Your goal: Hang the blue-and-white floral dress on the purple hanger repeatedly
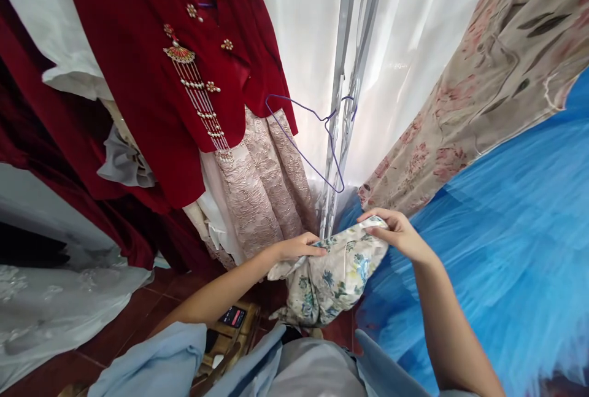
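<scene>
Nearest the camera, pale blue sleeves point(156, 360) frame the bottom edge, and both bare forearms reach forward from them. The left hand point(299, 246) closes its grip on the upper left edge of a floral garment point(331, 280), fingers curled over the cloth and pinching it. The right hand point(398, 231) clamps on the same garment at its upper right corner, thumb on top and fingers folded under the hem. The garment, cream with blue and green flowers, hangs bunched between and below the two grips, its bulk sagging down toward the red tiled floor point(151, 305). Below the left grip, beside the forearm, a wooden stool point(230, 339) stands on the floor with a small dark card point(234, 316) lying on it. To the right of the right grip spreads a bright blue tulle skirt point(506, 231), just behind the wrist. Beyond both grips, straight ahead, a purple wire hanger point(308, 139) hangs empty on a metal rack pole point(343, 78). Left of that hangs a pink brocade skirt point(262, 182) under a dark red jacket point(151, 65) trimmed with pearl strands. Farther right, above the tulle, hangs a beige floral dress point(497, 72), and white curtain point(304, 16) fills the back.
</scene>
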Demonstrator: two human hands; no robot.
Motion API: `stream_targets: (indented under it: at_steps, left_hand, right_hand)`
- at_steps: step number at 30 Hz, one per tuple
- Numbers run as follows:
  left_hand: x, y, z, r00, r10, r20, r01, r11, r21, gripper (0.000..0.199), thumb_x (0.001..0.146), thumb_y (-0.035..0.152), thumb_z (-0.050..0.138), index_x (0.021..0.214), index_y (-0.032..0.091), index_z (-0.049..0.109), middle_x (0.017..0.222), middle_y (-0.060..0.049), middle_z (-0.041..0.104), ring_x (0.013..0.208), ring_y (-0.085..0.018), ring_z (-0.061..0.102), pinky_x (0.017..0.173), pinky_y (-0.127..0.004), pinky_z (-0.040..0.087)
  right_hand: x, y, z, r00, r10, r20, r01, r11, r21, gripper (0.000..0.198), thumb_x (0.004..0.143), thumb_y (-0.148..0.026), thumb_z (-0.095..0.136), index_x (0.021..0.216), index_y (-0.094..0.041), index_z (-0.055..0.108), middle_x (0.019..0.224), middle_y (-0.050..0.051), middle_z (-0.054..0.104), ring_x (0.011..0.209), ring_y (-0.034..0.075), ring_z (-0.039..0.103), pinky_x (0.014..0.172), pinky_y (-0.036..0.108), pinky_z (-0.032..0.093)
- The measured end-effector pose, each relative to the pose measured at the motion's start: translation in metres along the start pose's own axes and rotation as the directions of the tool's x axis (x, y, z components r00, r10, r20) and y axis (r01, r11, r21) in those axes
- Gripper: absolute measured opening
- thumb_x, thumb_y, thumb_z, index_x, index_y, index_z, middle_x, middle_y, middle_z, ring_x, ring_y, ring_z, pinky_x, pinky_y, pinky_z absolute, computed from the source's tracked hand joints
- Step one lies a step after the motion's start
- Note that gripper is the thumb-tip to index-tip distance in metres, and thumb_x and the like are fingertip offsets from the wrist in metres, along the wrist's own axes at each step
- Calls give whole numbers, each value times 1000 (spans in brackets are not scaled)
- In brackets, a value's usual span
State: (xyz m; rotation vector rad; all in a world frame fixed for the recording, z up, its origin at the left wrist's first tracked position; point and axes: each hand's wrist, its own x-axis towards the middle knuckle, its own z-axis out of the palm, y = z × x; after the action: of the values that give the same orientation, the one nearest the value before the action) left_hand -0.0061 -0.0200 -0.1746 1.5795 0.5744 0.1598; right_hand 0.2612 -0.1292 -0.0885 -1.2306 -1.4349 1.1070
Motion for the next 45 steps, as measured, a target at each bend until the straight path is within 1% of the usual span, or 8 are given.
stream_targets:
  at_steps: [4,11,15,19,25,32,39,45]
  left_hand:
    - [-4,-1,-27,990,131,48,-139,921,365,15,84,29,61,82,17,70,78,-1,67,74,-17,58,68,-25,41]
    - [-15,-11,-117,945,168,-279,47,778,627,17,70,23,63,56,18,56,54,2,54,56,-15,48,54,-23,31]
    - [-33,33,-180,952,233,-201,-89,834,544,27,74,42,71,68,16,65,66,1,59,64,-15,54,58,-21,37]
    - [-44,95,-219,912,352,-212,-181,807,562,24,74,40,72,74,16,69,73,-1,63,70,-17,58,60,-21,41]
    - [-16,155,-274,643,658,-392,-186,630,754,20,83,25,48,80,16,66,79,-1,62,76,-17,55,73,-25,42]
    - [34,167,-324,343,698,-628,-145,700,699,20,90,18,46,74,18,57,61,2,48,61,-14,44,63,-25,35]
    - [54,162,-326,354,730,-585,-178,667,724,19,84,13,40,74,19,54,69,0,53,68,-17,50,66,-26,40]
    - [42,159,-320,496,818,-293,90,287,954,24,81,6,42,88,19,60,96,-9,61,94,-24,58,85,-34,44]
  right_hand:
    - [1,8,-18,995,-28,-99,20,996,-83,32,74,-34,80,101,-18,79,85,6,76,65,19,65,55,26,49]
    - [38,39,-29,864,-299,-404,96,888,-451,30,83,-39,66,103,-21,80,86,7,76,67,21,63,59,31,48]
    - [72,63,-41,732,-443,-517,91,816,-571,28,83,-44,65,89,-21,78,79,7,71,77,23,63,72,36,50]
    - [110,71,-26,646,-297,-703,103,947,-305,34,80,-50,67,89,-18,71,66,1,63,58,17,57,55,30,47]
    - [170,45,32,620,-35,-784,362,899,246,40,73,-52,72,93,-26,49,74,-5,66,56,17,68,55,27,52]
    - [217,31,100,616,28,-787,386,860,333,33,83,-53,59,98,-29,42,77,-8,63,46,10,61,48,22,49]
    - [232,19,118,652,155,-742,380,781,496,34,79,-53,60,94,-28,42,77,-7,61,55,11,60,51,22,45]
    - [188,5,97,709,-11,-705,298,911,286,45,78,-46,66,115,-29,46,88,-4,62,67,14,60,58,24,46]
